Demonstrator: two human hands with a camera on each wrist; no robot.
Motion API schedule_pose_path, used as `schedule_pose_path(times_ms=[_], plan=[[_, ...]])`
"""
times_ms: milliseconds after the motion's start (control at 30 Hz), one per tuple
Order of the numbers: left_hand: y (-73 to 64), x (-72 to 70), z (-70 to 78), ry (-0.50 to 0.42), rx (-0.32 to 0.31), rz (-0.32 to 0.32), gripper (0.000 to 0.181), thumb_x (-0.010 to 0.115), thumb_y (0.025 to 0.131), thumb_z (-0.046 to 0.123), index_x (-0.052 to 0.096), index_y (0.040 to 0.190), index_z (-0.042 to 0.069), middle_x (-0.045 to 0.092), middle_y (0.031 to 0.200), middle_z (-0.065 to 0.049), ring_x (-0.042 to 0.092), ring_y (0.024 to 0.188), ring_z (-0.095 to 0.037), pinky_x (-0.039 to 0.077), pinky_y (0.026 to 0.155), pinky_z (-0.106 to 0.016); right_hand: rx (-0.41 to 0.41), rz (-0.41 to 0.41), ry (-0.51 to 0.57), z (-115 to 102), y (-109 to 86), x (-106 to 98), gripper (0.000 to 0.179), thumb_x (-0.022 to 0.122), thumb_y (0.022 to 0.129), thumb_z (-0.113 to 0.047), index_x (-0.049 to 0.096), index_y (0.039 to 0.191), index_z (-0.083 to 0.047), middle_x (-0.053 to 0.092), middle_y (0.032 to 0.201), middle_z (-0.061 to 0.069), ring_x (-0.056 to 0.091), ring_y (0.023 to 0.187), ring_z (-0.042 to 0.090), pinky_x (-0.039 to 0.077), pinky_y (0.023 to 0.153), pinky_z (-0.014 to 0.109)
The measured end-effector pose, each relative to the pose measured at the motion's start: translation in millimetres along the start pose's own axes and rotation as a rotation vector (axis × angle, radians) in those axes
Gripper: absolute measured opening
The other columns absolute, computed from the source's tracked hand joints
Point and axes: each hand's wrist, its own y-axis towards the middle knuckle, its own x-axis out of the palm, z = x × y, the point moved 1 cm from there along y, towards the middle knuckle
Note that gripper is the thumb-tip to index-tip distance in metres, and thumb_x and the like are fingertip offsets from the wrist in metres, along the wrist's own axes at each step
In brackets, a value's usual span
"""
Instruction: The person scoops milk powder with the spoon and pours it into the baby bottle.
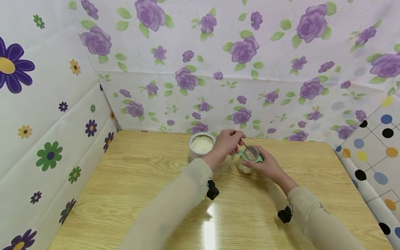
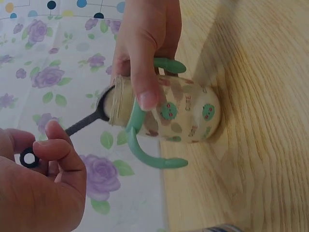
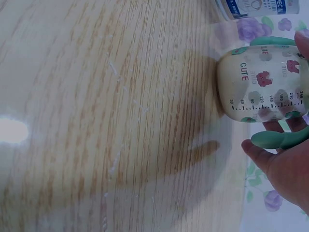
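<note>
A clear baby bottle [image 2: 181, 108] with green handles, printed figures and a measuring scale stands upright on the wooden table. My right hand [image 1: 268, 165] grips it around the neck, its thumb lying along the side in the left wrist view. With curled fingers, my left hand [image 1: 227, 141] pinches the ringed end of a dark scoop [image 2: 87, 123]. The scoop's bowl is at the bottle's mouth, partly hidden by the rim. Pale contents show through the bottle wall. Left of the bottle, behind my left wrist, is an open can [image 1: 194, 155] of cream-coloured powder [image 1: 202, 143].
The wooden table [image 1: 140, 180] meets a flowered cloth wall [image 1: 175, 100] just behind the can and bottle. Patterned cloth also rises on both sides. White specks [image 3: 113, 70] lie on the tabletop in the right wrist view, and light glares off its front part.
</note>
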Motion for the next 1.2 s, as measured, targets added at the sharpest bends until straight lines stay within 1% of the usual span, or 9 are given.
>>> schedule_pose_path(times_ms=[100,233,400,500,600,733,900,1033,1200], plan=[[-0.1,-6.9,-2.1,0.011,0.002,-0.054,0.023,0.058,0.11,0.028,0.078,0.107,0.016,0.071,0.091,-0.01,0.056,0.058,-0.017,0.04,0.048,-0.025,-0.005,0.003,0.001,0,0.4,0,0.068,0.082,0.098,-0.037,0.051,0.157,-0.021,0.062,0.144,0.014,0.061,0.128,0.036,0.05,0.104,0.061],[-0.4,-13.8,-4.3,0.007,-0.008,-0.1,0.025,0.056,0.109,0.027,0.078,0.111,0.015,0.071,0.095,-0.01,0.056,0.058,-0.016,0.038,0.047,-0.024,-0.009,0.004,0.001,0,0.4,1,0.068,0.082,0.098,-0.036,0.051,0.157,-0.021,0.062,0.145,0.014,0.061,0.129,0.036,0.049,0.105,0.062],[-0.1,-19.0,-4.1,0.0,-0.006,-0.13,0.028,0.055,0.109,0.027,0.079,0.112,0.014,0.07,0.095,-0.008,0.055,0.057,-0.014,0.038,0.048,-0.024,-0.011,0.0,-0.003,0,-0.3,1,0.07,0.082,0.098,-0.036,0.049,0.158,-0.021,0.061,0.147,0.015,0.06,0.131,0.037,0.049,0.105,0.062],[0.3,-20.3,-1.6,-0.002,0.008,-0.139,0.026,0.058,0.109,0.027,0.08,0.111,0.013,0.072,0.094,-0.009,0.056,0.058,-0.015,0.038,0.048,-0.024,-0.014,-0.001,-0.002,0,-0.6,1,0.072,0.082,0.098,-0.034,0.048,0.16,-0.02,0.06,0.148,0.016,0.059,0.131,0.039,0.049,0.104,0.063],[1.4,-21.1,-0.6,0.0,0.001,-0.147,0.025,0.06,0.108,0.026,0.081,0.108,0.013,0.073,0.093,-0.008,0.056,0.058,-0.015,0.039,0.049,-0.025,-0.01,-0.007,0.007,0,-0.3,0,0.072,0.081,0.099,-0.033,0.047,0.161,-0.02,0.058,0.15,0.017,0.058,0.133,0.04,0.049,0.104,0.063],[3.0,-21.6,-1.4,-0.011,-0.006,-0.155,0.024,0.062,0.109,0.028,0.081,0.107,0.013,0.074,0.089,-0.004,0.056,0.059,-0.017,0.039,0.049,-0.025,0.0,-0.019,0.023,-2,-0.3,0,0.072,0.08,0.099,-0.036,0.046,0.161,-0.022,0.056,0.152,0.015,0.056,0.135,0.04,0.048,0.106,0.064],[4.4,-20.8,-3.6,-0.001,0.029,-0.151,0.033,0.065,0.109,0.041,0.081,0.105,0.012,0.075,0.087,0.0,0.056,0.057,-0.015,0.039,0.049,-0.024,0.002,-0.022,0.027,-1,-0.5,0,0.072,0.079,0.1,-0.037,0.046,0.161,-0.019,0.056,0.151,0.013,0.056,0.136,0.038,0.047,0.107,0.063],[5.1,-19.4,-5.8,-0.003,0.038,-0.118,0.038,0.065,0.107,0.047,0.081,0.102,0.012,0.076,0.086,-0.001,0.055,0.054,-0.012,0.039,0.049,-0.023,0.009,-0.017,0.028,1,-0.4,0,0.072,0.081,0.098,-0.039,0.048,0.159,-0.018,0.058,0.148,0.01,0.058,0.133,0.035,0.049,0.106,0.06],[4.8,-19.2,-6.1,-0.03,0.055,-0.09,0.036,0.065,0.108,0.043,0.082,0.101,0.012,0.078,0.089,-0.007,0.055,0.052,-0.012,0.039,0.048,-0.023,0.004,-0.02,0.027,2,-0.4,1,0.072,0.081,0.098,-0.039,0.048,0.16,-0.021,0.057,0.149,0.011,0.057,0.134,0.036,0.049,0.105,0.06]])
